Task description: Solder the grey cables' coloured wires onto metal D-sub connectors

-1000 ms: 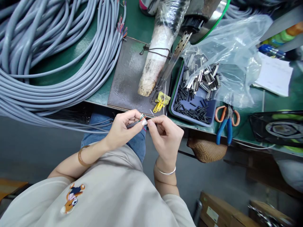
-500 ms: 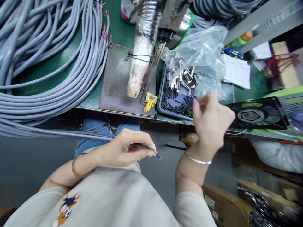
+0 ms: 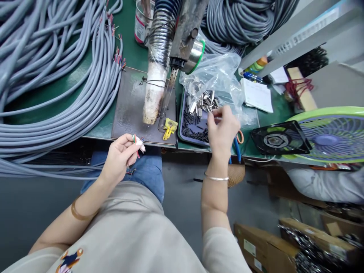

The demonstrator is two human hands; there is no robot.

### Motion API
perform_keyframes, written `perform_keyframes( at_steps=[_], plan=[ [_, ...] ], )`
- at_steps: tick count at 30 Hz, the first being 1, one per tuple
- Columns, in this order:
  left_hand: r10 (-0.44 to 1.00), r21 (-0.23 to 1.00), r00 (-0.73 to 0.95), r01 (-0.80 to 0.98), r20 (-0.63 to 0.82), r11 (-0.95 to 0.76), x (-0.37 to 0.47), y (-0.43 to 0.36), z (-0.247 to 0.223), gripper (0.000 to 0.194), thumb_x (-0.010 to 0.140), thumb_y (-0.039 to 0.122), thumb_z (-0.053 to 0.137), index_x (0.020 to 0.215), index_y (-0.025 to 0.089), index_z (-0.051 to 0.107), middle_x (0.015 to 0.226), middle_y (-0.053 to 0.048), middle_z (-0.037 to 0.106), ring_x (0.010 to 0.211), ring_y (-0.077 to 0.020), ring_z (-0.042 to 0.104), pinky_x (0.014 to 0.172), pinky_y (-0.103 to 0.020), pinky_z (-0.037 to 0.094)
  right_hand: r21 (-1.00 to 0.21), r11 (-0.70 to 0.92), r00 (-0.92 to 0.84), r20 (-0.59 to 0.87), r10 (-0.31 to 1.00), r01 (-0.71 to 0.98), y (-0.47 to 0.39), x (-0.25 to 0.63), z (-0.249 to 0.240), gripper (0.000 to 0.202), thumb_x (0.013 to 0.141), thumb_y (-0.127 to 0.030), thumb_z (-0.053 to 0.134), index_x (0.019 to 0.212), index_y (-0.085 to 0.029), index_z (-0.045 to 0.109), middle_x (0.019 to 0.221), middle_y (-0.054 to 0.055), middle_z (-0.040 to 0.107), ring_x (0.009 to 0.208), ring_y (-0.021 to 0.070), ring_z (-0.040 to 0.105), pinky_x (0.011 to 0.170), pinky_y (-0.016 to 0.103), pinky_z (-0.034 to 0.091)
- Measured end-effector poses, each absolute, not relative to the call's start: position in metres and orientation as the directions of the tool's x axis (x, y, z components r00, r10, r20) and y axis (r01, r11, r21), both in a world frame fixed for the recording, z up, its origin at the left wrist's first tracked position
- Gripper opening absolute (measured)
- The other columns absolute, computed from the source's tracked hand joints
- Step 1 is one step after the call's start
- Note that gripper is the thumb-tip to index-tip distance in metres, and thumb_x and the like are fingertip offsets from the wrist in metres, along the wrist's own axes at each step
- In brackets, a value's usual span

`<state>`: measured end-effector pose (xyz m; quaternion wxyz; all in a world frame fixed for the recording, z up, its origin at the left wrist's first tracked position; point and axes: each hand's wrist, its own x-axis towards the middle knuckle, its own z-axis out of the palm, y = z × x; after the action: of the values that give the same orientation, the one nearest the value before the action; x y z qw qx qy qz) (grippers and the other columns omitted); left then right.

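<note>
My left hand (image 3: 121,155) is closed in a pinch at the bench's front edge. Thin coloured wires (image 3: 135,138) stick out between its fingertips, red, green and blue among them. Over the right side of a blue-purple tray (image 3: 194,141) is my right hand (image 3: 223,129), thumb and fingers bent together near the connectors. Whatever those fingertips hold, if anything, is hidden. Inside the tray lie several metal connectors (image 3: 207,100) and many short black tubes (image 3: 195,132). A clear plastic bag (image 3: 224,68) partly covers the connectors.
Grey cables (image 3: 57,129) fill the left. A soldering iron (image 3: 170,89) and a wrapped hose (image 3: 153,91) hang above a dark board (image 3: 127,102) with a yellow clip (image 3: 170,131). Blue-handled scissors (image 3: 237,148), a black fan (image 3: 280,140) and a green-rimmed fan (image 3: 327,140) are at right.
My left hand has moved left and up to the bench edge with the wires, its fingers now pointing upward. My right hand remains by the tray, closer to the connectors. The view has shifted right.
</note>
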<state>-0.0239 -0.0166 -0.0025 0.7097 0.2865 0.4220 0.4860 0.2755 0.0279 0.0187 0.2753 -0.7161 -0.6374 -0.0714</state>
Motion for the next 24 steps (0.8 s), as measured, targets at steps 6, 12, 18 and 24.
perform_keyframes(
  at_steps=[6, 12, 18, 24],
  plan=[
    [0.900, 0.846, 0.373, -0.384, -0.223, 0.369, -0.015, -0.017, 0.001, 0.020, 0.077, 0.025, 0.086, 0.077, 0.013, 0.069, 0.099, -0.010, 0.082, 0.039, -0.0002, 0.048, 0.038, -0.015, 0.040, -0.938, 0.119, 0.076, 0.151, 0.986, 0.325, -0.045, 0.214, 0.044, 0.021, 0.095, -0.032, 0.072, 0.086, -0.022, 0.056, 0.118, 0.004, 0.076, 0.058, 0.0075, 0.068, 0.050, 0.022, 0.057],
    [0.860, 0.880, 0.488, -0.331, -0.149, 0.340, -0.014, -0.019, 0.009, 0.021, 0.078, 0.028, 0.087, 0.078, 0.013, 0.073, 0.092, -0.009, 0.080, 0.044, -0.0033, 0.054, 0.038, -0.015, 0.045, -0.997, 0.070, -0.059, 0.067, 0.996, 0.039, -0.052, 0.175, 0.025, 0.019, 0.096, -0.026, 0.072, 0.084, -0.021, 0.058, 0.122, 0.003, 0.072, 0.056, 0.0061, 0.069, 0.047, 0.019, 0.058],
    [0.905, 0.868, 0.398, -0.387, -0.147, 0.311, -0.014, -0.018, 0.001, 0.027, 0.077, 0.035, 0.089, 0.079, 0.014, 0.073, 0.078, -0.004, 0.074, 0.041, -0.0025, 0.051, 0.037, -0.014, 0.041, -0.984, 0.159, 0.060, 0.164, 0.985, 0.086, -0.049, 0.163, 0.012, 0.016, 0.097, -0.029, 0.072, 0.088, -0.023, 0.059, 0.112, 0.000, 0.076, 0.053, 0.0069, 0.069, 0.049, 0.020, 0.060],
    [0.941, 0.882, 0.292, -0.379, -0.173, 0.280, -0.011, -0.015, 0.000, 0.031, 0.073, 0.037, 0.091, 0.078, 0.013, 0.072, 0.089, -0.005, 0.074, 0.043, -0.0011, 0.050, 0.037, -0.015, 0.042, -0.830, 0.365, 0.143, 0.459, 0.877, 0.422, -0.055, 0.148, -0.005, 0.010, 0.093, -0.016, 0.072, 0.093, -0.025, 0.068, 0.105, 0.001, 0.079, 0.088, 0.0168, 0.079, 0.075, 0.030, 0.067]
  ],
)
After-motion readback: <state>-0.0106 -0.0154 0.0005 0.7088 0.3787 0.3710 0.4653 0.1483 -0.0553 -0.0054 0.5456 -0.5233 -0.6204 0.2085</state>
